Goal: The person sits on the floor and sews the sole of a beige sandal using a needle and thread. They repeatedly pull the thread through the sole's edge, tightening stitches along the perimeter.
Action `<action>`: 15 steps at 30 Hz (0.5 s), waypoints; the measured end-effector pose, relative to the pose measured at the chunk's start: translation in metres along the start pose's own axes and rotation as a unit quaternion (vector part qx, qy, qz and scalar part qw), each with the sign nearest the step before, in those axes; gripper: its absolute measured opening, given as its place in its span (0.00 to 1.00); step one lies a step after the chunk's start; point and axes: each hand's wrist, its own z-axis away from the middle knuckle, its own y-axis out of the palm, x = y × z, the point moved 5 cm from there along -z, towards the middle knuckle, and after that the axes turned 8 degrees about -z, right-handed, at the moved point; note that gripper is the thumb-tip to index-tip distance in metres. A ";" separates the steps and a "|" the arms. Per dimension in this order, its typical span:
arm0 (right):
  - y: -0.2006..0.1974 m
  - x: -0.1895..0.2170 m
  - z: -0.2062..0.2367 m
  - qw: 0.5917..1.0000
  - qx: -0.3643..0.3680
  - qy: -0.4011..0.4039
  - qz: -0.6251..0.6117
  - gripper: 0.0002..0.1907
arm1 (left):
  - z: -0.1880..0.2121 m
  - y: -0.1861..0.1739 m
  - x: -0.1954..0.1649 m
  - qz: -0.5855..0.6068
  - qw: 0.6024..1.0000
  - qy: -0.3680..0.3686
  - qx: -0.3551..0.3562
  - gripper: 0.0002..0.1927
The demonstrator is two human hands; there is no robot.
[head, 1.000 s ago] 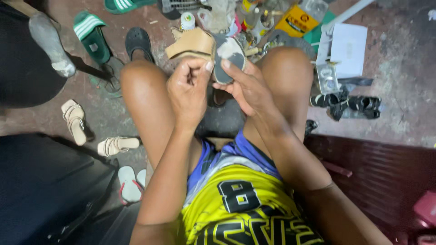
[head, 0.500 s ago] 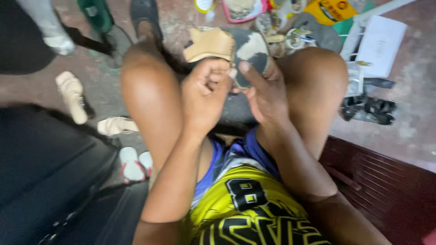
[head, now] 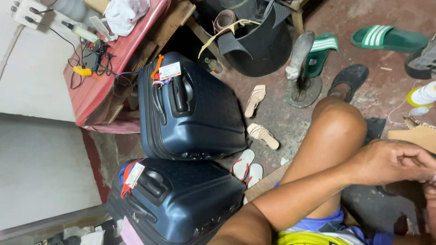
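Rough concrete floor, two dark blue suitcases (head: 190, 113) stacked beside my knee. My left hand (head: 390, 161) curls near a tan sole piece (head: 420, 136) – whether it grips anything, I cannot tell. My right hand (head: 429, 195) barely shows – better I look back at the work.

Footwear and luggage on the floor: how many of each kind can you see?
Suitcases: 2, navy
Beige sandals: 2
White flip-flops: 2
Green slides: 2
Black clog: 1
Total: 9
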 end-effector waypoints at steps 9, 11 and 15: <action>0.032 0.040 0.022 0.997 -0.059 -0.044 -0.006 0.09 | 0.010 0.001 0.022 0.000 0.989 0.144 -0.015 0.06; 0.018 0.046 0.028 0.992 -0.101 -0.070 -0.027 0.09 | -0.002 0.014 0.035 0.033 0.995 0.090 0.015 0.11; -0.010 0.049 0.033 0.980 -0.157 -0.107 -0.061 0.09 | -0.018 0.032 0.050 0.140 0.989 0.024 0.044 0.09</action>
